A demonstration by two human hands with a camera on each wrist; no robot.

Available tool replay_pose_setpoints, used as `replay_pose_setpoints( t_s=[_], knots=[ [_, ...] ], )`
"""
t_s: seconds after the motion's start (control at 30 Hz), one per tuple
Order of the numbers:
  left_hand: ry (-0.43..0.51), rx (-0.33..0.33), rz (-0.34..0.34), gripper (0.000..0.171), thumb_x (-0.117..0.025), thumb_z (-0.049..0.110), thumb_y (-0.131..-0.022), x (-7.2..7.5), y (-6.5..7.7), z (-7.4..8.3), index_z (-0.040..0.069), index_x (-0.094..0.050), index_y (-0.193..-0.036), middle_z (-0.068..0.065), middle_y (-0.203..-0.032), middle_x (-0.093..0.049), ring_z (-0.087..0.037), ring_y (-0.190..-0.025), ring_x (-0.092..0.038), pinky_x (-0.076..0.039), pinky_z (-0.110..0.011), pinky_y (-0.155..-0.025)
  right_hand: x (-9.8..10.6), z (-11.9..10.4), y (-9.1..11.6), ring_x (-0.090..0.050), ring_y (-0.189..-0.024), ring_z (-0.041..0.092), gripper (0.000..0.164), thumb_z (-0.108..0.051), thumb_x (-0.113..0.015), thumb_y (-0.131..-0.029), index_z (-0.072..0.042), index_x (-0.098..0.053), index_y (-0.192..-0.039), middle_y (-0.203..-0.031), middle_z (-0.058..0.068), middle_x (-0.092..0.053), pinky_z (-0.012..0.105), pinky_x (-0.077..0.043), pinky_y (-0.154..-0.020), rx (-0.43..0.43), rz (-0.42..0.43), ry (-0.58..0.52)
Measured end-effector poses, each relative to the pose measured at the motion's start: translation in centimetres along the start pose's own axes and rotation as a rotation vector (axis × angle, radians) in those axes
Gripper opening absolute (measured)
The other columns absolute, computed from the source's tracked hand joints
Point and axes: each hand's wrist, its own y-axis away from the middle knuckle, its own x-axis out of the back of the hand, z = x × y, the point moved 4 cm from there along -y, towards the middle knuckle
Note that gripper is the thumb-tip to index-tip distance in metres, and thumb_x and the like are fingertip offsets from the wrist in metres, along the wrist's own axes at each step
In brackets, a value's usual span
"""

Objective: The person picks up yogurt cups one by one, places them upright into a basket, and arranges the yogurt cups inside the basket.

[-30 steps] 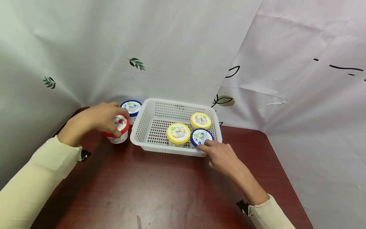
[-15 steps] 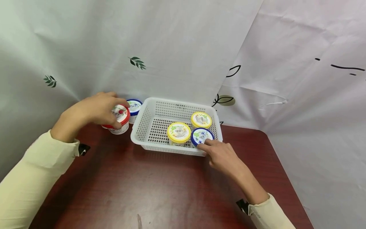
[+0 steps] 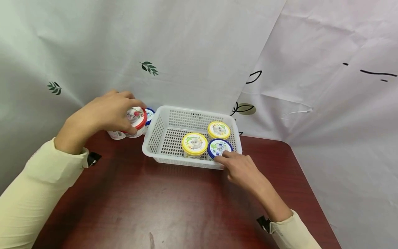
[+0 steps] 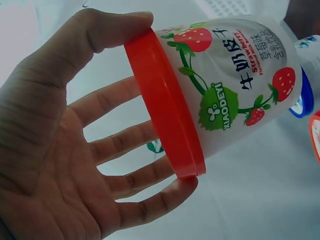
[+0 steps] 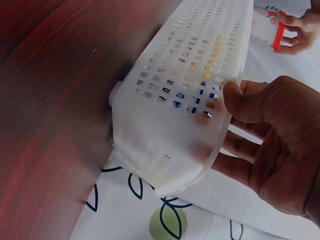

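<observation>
My left hand (image 3: pixel 102 114) grips a strawberry milk-pudding tub (image 4: pixel 235 85) by its red lid, thumb on one side and fingertips on the other. It is raised at the left of the white plastic basket (image 3: pixel 174 162), overlapping a blue-lidded tub (image 3: pixel 150 116) behind it. A further tub (image 3: pixel 116 135) shows partly below this hand; a red lid (image 4: pixel 315 131) shows at the left wrist view's edge. My right hand (image 3: pixel 242 171) pinches the basket's front right rim, thumb outside and fingers inside. In the basket sit two yellow-lidded tubs (image 3: pixel 194 143) and a blue-lidded one (image 3: pixel 219 147).
The dark red wooden table (image 3: pixel 174 207) extends in front of the basket. A pale curtain (image 3: pixel 199 52) with leaf prints hangs close behind the basket and along both sides. The basket's left half shows its bare slotted floor (image 3: pixel 171 140).
My left hand has lifted the red-lidded tub up and slightly right, towards the basket, uncovering part of another tub below. My right hand stays on the basket rim.
</observation>
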Motion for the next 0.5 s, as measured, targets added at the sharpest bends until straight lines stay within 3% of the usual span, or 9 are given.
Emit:
replay_pose_setpoints(
  t_s=[0.2, 0.5],
  knots=[
    [0.018, -0.048, 0.018, 0.081, -0.101, 0.037, -0.070, 0.0, -0.2, 1.4, 0.029, -0.074, -0.147, -0.014, -0.144, -0.067, -0.042, -0.124, -0.056, -0.054, -0.059, -0.089, 0.0, -0.1, -0.1, -0.067, -0.079, 0.017, 0.040, -0.002, -0.080, -0.091, -0.031, -0.079, -0.120, -0.096, -0.003, -0.069, 0.031, -0.040, -0.051, -0.004, -0.006, -0.004],
    [0.047, -0.110, 0.022, 0.079, -0.099, 0.033, -0.071, -1.1, -0.8, 3.3, 0.024, -0.075, -0.146, -0.015, -0.144, -0.067, -0.043, -0.126, -0.058, -0.057, -0.060, -0.092, 0.1, -0.1, -0.2, -0.066, -0.079, 0.017, 0.040, -0.002, -0.079, -0.092, -0.030, -0.079, -0.119, -0.096, -0.003, -0.070, 0.031, -0.042, -0.053, -0.005, -0.012, -0.008]
  ],
)
